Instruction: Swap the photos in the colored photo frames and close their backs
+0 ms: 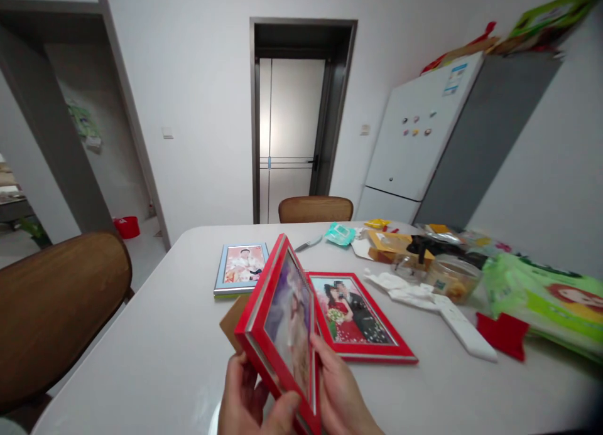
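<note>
A red photo frame [277,322] with a picture in it is held up on edge above the near side of the white table [155,347]. My left hand [247,400] grips its lower left edge, thumb on the front rim. My right hand [342,394] holds its right side, fingers against the glass. A brown backing piece [232,322] shows behind the frame. A second red frame [360,319] lies flat on the table just beyond my right hand. A silver-blue frame [240,268] lies flat farther back.
Wooden chairs stand at the left [51,309] and at the far side [315,209]. The table's right part holds a white remote [466,331], a red stand piece [502,334], crumpled tissue [405,290], a jar [452,278], green packets [546,297] and wipes [339,234]. A fridge [419,140] stands behind.
</note>
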{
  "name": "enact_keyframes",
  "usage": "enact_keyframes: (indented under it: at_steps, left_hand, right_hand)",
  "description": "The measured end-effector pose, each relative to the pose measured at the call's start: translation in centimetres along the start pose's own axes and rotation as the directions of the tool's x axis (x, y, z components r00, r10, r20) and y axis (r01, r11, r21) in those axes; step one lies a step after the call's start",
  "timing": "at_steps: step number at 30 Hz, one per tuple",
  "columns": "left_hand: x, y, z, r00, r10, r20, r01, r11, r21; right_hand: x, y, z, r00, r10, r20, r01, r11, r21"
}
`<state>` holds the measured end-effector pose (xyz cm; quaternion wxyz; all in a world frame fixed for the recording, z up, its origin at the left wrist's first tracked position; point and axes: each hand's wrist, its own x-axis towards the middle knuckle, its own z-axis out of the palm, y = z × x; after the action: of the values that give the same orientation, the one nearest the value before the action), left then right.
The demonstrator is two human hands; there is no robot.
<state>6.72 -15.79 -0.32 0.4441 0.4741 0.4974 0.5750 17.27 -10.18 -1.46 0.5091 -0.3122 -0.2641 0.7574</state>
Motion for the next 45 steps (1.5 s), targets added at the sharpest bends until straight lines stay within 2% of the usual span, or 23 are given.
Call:
enact_keyframes:
  at_steps: [2, 4, 7, 10, 13, 16, 18, 20, 22, 24, 28, 31, 33, 34, 36, 38, 41, 45]
  left_hand:
    - [1.1, 0.9, 1.2, 0.999, -0.031, 0.020, 0.033, 0.993, -0.111]
    - [2.0, 1.1, 2.5, 0.991, -0.088, 0.097, 0.106, 0.973, -0.204]
    - [3.2, -0.1, 4.6, 0.969, -0.145, 0.198, 0.194, 0.948, -0.252]
    - [4.4, -2.1, 6.5, 0.971, -0.135, 0.199, 0.177, 0.961, -0.212]
    - [5.3, -3.5, 7.7, 0.976, -0.122, 0.182, 0.154, 0.973, -0.170]
    - [5.6, -3.8, 8.1, 0.971, -0.123, 0.204, 0.136, 0.989, -0.050]
    - [5.5, -3.7, 8.1, 0.972, -0.114, 0.205, 0.091, 0.989, 0.118]
    - [5.3, -3.7, 7.9, 0.977, -0.069, 0.200, -0.001, 0.944, 0.329]
    - [5.2, -3.8, 7.6, 0.976, -0.023, 0.217, -0.091, 0.860, 0.502]
    - [5.5, -4.0, 7.0, 0.972, 0.003, 0.235, -0.146, 0.790, 0.596]
    - [8.2, -3.6, 3.5, 0.981, 0.051, 0.187, -0.170, 0.687, 0.707]
    - [11.7, -2.9, -0.6, 0.990, 0.118, 0.077, -0.131, 0.567, 0.813]
    - [13.6, -2.7, -3.2, 0.990, 0.140, 0.022, -0.089, 0.495, 0.864]
    - [14.3, -2.6, -4.2, 0.990, 0.141, 0.008, -0.074, 0.465, 0.882]
    - [15.0, -2.6, -5.4, 0.991, 0.132, 0.000, -0.056, 0.415, 0.908]
    - [14.8, -2.6, -5.9, 0.994, 0.113, 0.004, -0.047, 0.385, 0.922]
    - [13.2, -2.4, -6.0, 0.996, 0.086, 0.017, -0.048, 0.381, 0.923]
    - [10.4, -1.6, -6.3, 0.996, 0.087, 0.023, -0.061, 0.454, 0.889]
  right_hand:
    - [0.6, -3.3, -1.4, 0.999, -0.003, -0.045, 0.004, 1.000, 0.023]
    - [1.4, -6.7, -3.3, 0.994, 0.009, -0.111, -0.010, 1.000, -0.008]
    - [2.7, -10.8, -6.4, 0.983, 0.027, -0.183, -0.049, 0.992, -0.118]
    - [3.7, -13.2, -9.5, 0.970, 0.054, -0.235, -0.116, 0.959, -0.259]
    - [4.1, -14.5, -11.9, 0.961, -0.010, -0.275, -0.118, 0.887, -0.446]
    - [4.3, -14.8, -13.5, 0.954, -0.137, -0.269, -0.095, 0.710, -0.698]
    - [4.7, -14.7, -14.0, 0.946, -0.185, -0.267, -0.102, 0.611, -0.785]
    - [5.4, -14.5, -14.5, 0.937, -0.212, -0.277, -0.117, 0.557, -0.822]
    - [6.3, -14.3, -15.0, 0.922, -0.267, -0.282, -0.131, 0.469, -0.873]
    - [7.2, -14.3, -15.7, 0.896, -0.344, -0.281, -0.155, 0.352, -0.923]
    - [7.9, -14.8, -15.9, 0.835, -0.497, -0.235, -0.204, 0.118, -0.972]
    - [7.1, -14.0, -13.1, 0.812, -0.572, -0.114, -0.149, -0.015, -0.989]
    - [6.4, -12.2, -9.7, 0.824, -0.564, 0.046, -0.002, -0.084, -0.996]
    - [6.2, -10.8, -7.8, 0.845, -0.515, 0.146, 0.123, -0.078, -0.989]
    - [6.4, -7.8, -4.1, 0.899, -0.372, 0.231, 0.275, 0.070, -0.959]
    - [7.4, -4.8, -1.5, 0.933, -0.328, 0.149, 0.241, 0.261, -0.935]
    - [9.7, -1.8, 0.0, 0.935, -0.355, 0.007, 0.148, 0.373, -0.916]
    - [10.9, -0.5, 0.3, 0.954, -0.291, -0.071, 0.093, 0.512, -0.854]
